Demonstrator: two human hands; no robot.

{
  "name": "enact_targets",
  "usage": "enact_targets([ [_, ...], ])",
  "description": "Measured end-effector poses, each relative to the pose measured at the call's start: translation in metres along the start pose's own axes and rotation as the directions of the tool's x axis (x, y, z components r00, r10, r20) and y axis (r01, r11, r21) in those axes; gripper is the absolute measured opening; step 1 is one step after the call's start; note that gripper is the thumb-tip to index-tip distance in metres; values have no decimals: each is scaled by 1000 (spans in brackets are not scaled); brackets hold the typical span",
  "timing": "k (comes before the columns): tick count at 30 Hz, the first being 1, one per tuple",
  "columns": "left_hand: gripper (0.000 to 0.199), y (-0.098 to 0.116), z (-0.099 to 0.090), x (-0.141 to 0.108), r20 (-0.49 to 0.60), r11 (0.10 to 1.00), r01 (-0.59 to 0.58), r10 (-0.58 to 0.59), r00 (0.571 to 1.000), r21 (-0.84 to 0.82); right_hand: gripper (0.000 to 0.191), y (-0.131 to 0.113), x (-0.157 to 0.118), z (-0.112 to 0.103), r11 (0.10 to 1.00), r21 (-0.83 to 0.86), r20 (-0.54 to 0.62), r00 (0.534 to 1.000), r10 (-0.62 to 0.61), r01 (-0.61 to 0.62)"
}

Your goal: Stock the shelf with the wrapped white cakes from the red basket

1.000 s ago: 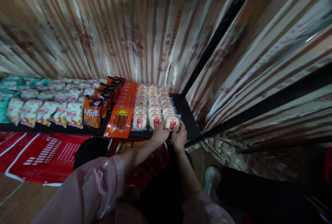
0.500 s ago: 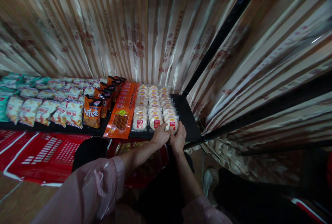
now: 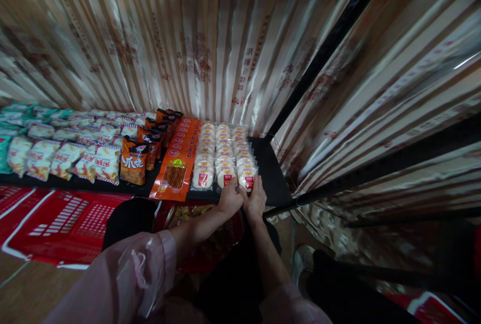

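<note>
The right hand [image 3: 256,200] lay with fingers straight along a cracker packet [image 3: 248,176]; the left hand [image 3: 230,199] curled at its other side, pinching or not I couldn't tell. The packet sat at the front of the black shelf [image 3: 269,174], towards its right end. Behind the shelf hung a printed curtain [image 3: 210,38]; below it, a red basket [image 3: 80,221].

Rows of round packets [image 3: 224,157] and snack bags [image 3: 86,164] on a shelf [image 3: 268,166] above red baskets [image 3: 78,226] suggest a shop.
</note>
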State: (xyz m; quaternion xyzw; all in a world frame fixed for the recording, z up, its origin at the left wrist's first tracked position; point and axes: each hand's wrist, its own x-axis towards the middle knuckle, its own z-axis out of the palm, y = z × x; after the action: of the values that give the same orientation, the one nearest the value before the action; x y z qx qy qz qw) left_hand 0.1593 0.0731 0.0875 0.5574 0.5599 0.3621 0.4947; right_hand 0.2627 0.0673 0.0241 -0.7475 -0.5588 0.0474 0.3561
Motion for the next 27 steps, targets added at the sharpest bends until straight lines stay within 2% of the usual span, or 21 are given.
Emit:
enact_targets([
  [5,23,-10,0,6,-4,998,54,-54,999,-26,67,-2,4,0,1000,-20,15,1000,-5,6],
  [16,35,-21,4,11,-20,990,83,-86,996,-116,66,-7,8,3,999,-40,27,999,-29,30],
  [22,43,-22,2,10,-13,987,97,-99,995,-125,71,-8,8,4,997,-68,44,999,-23,26],
  [27,42,-17,-4,2,-18,992,67,-69,997,-108,70,-9,6,2,996,-82,35,999,-14,17],
])
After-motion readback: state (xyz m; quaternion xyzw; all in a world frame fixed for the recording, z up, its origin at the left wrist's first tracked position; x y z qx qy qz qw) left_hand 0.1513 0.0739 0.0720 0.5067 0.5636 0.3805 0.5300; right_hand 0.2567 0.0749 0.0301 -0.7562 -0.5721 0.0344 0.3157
